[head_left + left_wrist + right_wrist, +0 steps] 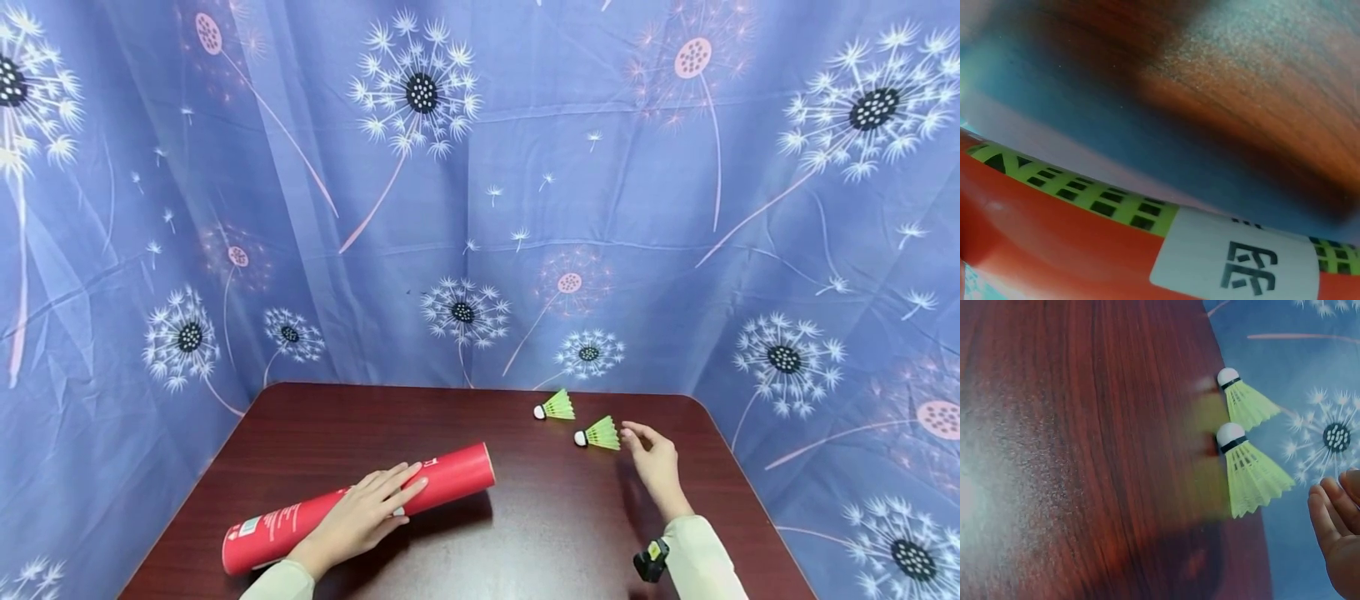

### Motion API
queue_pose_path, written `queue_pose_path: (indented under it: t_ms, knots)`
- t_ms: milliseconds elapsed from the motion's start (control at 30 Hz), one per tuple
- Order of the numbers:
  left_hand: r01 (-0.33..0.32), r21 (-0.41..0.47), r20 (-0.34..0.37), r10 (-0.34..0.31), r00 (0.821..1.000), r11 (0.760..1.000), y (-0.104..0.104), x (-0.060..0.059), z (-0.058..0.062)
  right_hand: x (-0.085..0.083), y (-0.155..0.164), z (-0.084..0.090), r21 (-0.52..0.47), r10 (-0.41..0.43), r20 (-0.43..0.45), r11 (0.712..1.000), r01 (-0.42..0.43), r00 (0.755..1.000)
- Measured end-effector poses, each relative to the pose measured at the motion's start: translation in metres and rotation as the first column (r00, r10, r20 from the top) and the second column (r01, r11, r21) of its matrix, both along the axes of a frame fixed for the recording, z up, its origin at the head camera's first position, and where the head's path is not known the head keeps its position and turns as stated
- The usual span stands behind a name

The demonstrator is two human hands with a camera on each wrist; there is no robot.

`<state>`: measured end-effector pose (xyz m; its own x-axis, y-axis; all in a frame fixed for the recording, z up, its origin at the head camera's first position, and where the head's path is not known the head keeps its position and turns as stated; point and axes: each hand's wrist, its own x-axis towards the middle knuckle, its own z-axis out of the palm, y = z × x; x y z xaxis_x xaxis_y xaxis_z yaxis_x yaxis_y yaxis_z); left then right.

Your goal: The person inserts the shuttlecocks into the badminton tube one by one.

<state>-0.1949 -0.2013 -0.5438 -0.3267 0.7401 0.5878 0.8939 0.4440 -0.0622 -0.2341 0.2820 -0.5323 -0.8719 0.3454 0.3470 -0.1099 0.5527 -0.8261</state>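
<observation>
Resting flat left hand (365, 511) on tube (450, 477) lying diagonally, right hand (654, 462) relaxed beside shuttlecock (599, 434)

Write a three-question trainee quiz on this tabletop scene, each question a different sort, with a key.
1. True or false: the left hand rests on the red tube lying on the table.
2. How many green shuttlecocks are on the table?
3. Multiple choice: the right hand is A) gripping the red tube, B) close beside the nearer shuttlecock without holding it, C) off the table edge.

Key: 1 true. 2 two: the nearer shuttlecock and the farther shuttlecock. 3 B.
</observation>
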Motion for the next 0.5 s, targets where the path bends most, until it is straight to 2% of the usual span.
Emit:
queue_pose_path:
  t_ms: [167, 333, 500]
  knots:
    - [-0.003, -0.004, 0.0, 0.003, 1.0, 1.0, -0.001, 0.0, 0.0, -0.005, 0.0, -0.008, -0.029, -0.039, 0.046, 0.999, 0.04, 0.998]
    - [-0.009, -0.003, -0.005, 0.009, 1.0, 1.0, -0.002, 0.001, 0.0, -0.01, -0.001, -0.017, -0.006, -0.088, 0.087, 0.996, 0.089, 0.992]
    - [-0.014, -0.011, -0.012, 0.014, 1.0, 1.0, -0.003, 0.0, -0.001, -0.012, -0.002, -0.027, 0.005, -0.093, 0.119, 0.996, 0.093, 0.989]
